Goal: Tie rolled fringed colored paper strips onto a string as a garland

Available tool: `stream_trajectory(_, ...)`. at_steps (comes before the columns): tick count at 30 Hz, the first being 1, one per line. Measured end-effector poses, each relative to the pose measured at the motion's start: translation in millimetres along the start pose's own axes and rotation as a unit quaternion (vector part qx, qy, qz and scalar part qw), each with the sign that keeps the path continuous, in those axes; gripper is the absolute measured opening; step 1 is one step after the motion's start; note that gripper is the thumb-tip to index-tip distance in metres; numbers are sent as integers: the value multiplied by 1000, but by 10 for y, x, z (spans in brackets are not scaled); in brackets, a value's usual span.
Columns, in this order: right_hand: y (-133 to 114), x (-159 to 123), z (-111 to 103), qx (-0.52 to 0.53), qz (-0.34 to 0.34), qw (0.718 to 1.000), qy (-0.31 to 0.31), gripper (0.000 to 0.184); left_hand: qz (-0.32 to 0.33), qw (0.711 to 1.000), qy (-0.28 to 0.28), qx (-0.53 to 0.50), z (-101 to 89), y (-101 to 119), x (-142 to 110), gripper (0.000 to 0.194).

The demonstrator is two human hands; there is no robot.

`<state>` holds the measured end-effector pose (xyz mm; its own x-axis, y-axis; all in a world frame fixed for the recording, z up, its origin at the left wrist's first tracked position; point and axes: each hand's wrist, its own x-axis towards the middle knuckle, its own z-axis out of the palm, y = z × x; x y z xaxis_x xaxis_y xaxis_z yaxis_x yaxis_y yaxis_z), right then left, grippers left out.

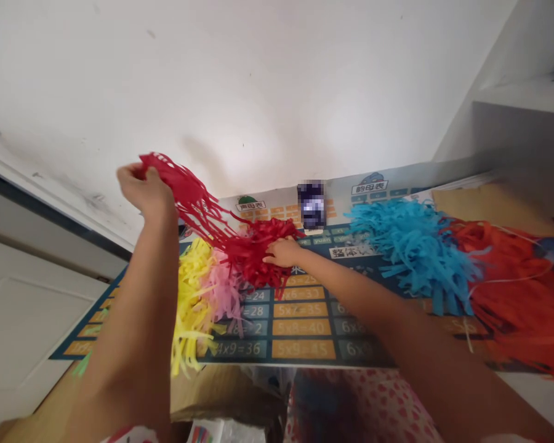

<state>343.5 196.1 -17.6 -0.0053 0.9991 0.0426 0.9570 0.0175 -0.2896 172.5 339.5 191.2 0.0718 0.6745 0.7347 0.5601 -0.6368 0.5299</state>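
Observation:
My left hand [145,187] is raised at the left in front of the wall, its fingers closed on one end of a bundle of red fringed paper strips [184,187]. The strips slope down to the right, toward a heap of red paper fringe [263,249] on the table. My right hand [282,252] lies on the right side of that red heap; whether its fingers grip any strips is unclear. Left of the red heap are a pink fringe bundle [224,286] and a yellow fringe bundle [194,301], partly hidden by my left forearm.
A patterned desk mat [305,329] with times tables covers the table. A phone with a blurred screen [312,205] stands near the wall. Blue fringe [415,246] and orange-red fringe [517,289] lie to the right, by a brown sheet [493,206]. A white cabinet door [23,332] is at left.

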Motion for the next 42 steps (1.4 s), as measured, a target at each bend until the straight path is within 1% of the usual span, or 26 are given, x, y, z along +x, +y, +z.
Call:
stream_trajectory(1,-24,-43,-74,2,9,1000,14,34,33,998,44,41,-120,112,25,22)
stream_trajectory(2,-56,-109,-165,1,23,999,32,35,79,993,31,85,-219,227,1,23)
stream_trajectory(3,-96,-200,-267,4,43,997,63,37,129,983,-20,128,-290,337,-72,26)
stream_trajectory(4,-148,-315,-375,15,62,991,114,39,189,963,-103,160,-331,437,-191,29)
stream_trajectory(5,-211,-450,-481,32,77,980,179,41,243,935,-193,173,-341,523,-346,31)
stream_trajectory(6,-286,-594,-579,62,80,959,265,40,274,909,-259,176,-327,594,-524,31)
stream_trajectory(8,-451,-867,-725,108,28,909,401,46,306,873,-333,180,-256,695,-893,25)
stream_trajectory(9,-526,-972,-767,119,-11,893,434,55,315,862,-354,177,-216,730,-1058,21)
stream_trajectory(10,-584,-1046,-788,121,-45,890,438,62,322,853,-372,170,-181,758,-1198,19)
stream_trajectory(11,-616,-1087,-790,121,-65,895,424,68,328,845,-391,159,-154,781,-1308,18)
stream_trajectory(13,-584,-1090,-763,125,-55,922,364,69,332,833,-424,127,-131,813,-1439,17)
stream_trajectory(16,-347,-1074,-732,124,20,958,259,44,334,826,-446,93,-161,827,-1524,19)
stream_trajectory(18,-163,-1209,-728,91,49,964,245,26,337,823,-447,93,-190,807,-1647,22)
stream_trajectory(21,35,-1734,-646,-1,32,951,309,26,355,825,-433,77,-179,724,-2124,26)
stream_trajectory(24,207,-2469,-386,-73,36,944,321,32,372,838,-400,-15,-72,600,-2901,27)
stream_trajectory(26,369,-2942,-175,-96,108,947,286,31,357,842,-401,-51,16,535,-3412,23)
stream_trajectory(28,530,-3349,-22,-101,203,942,247,30,331,852,-402,-48,77,512,-3785,25)
stream_trajectory(29,577,-3513,20,-99,233,939,234,32,319,858,-400,-42,91,517,-3901,25)
stream_trajectory(31,548,-3734,45,-91,262,928,248,36,302,864,-402,-28,85,547,-4005,24)
stream_trajectory(33,334,-3785,51,-58,241,924,292,35,299,860,-413,-20,52,587,-4006,20)
stream_trajectory(34,178,-3745,65,-26,210,930,301,33,302,858,-415,-19,32,607,-3998,19)
stream_trajectory(35,14,-3667,91,15,165,943,289,31,308,857,-413,-18,13,623,-3995,18)
stream_trajectory(37,-260,-3428,166,82,74,971,213,30,324,858,-398,-24,-23,635,-4022,21)
stream_trajectory(38,-335,-3289,203,92,51,977,187,29,332,860,-387,-28,-40,627,-4049,24)
stream_trajectory(40,-328,-3038,252,79,46,984,156,28,344,863,-370,-33,-77,589,-4106,27)
stream_trajectory(42,-158,-2891,254,41,83,984,151,24,347,867,-357,-35,-115,542,-4142,26)
